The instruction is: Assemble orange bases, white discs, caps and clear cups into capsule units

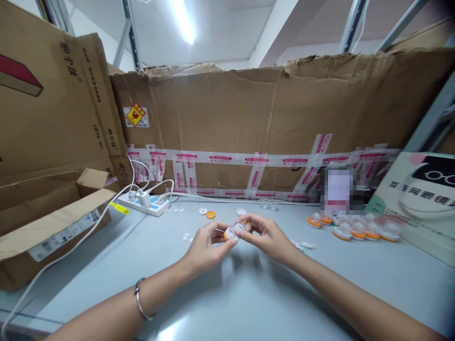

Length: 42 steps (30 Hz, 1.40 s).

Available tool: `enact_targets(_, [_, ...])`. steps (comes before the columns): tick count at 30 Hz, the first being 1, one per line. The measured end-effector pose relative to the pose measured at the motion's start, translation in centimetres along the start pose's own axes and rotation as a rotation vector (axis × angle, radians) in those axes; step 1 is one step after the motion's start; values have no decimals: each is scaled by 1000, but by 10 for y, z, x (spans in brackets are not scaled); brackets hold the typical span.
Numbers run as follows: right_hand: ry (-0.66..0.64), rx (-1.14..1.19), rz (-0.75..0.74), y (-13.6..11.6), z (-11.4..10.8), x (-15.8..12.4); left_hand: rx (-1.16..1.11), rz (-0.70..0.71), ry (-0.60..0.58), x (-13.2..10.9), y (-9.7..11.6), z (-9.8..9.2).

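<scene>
A small round plastic piece [232, 232], with a clear top and an orange-and-white base, is held above the table between both hands. My left hand [205, 246] grips its base side with thumb and fingers. From the other side, my right hand [268, 237] pinches the clear part, and its fingers hide some of it. Just beyond lie an orange ring [211, 215], a white ring [203, 211] and another white ring [241, 211]. Clear plastic parts [268, 206] sit farther back. Tiny white discs [186, 237] are near my left hand, and small white pieces [304, 245] lie past my right wrist.
Several similar clear-topped pieces with orange or white bases [371, 232] stand at the right, by a leaning printed box [415, 208]. A power strip [152, 203] with white cables and an open carton [64, 222] occupy the left. A large taped cardboard box [227, 118] walls off the back.
</scene>
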State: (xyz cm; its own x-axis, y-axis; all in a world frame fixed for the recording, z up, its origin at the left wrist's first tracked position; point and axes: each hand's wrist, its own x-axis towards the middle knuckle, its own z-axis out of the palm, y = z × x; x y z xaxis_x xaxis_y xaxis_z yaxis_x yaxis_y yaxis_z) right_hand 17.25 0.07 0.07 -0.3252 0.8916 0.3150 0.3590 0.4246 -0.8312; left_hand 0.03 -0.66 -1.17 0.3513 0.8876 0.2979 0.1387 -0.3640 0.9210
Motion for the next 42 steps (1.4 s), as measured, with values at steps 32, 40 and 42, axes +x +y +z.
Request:
enact_targets(32, [125,-921,631,85,-184,-14,675,219,-120,12,-6,-28])
enact_targets(40, [175,-949,616,76,-182,-16,1097,-18,264,50,-42,-122])
enact_targets(42, [201,-975,620,69,-184,-16,1141,-53,279,54,-50,-136])
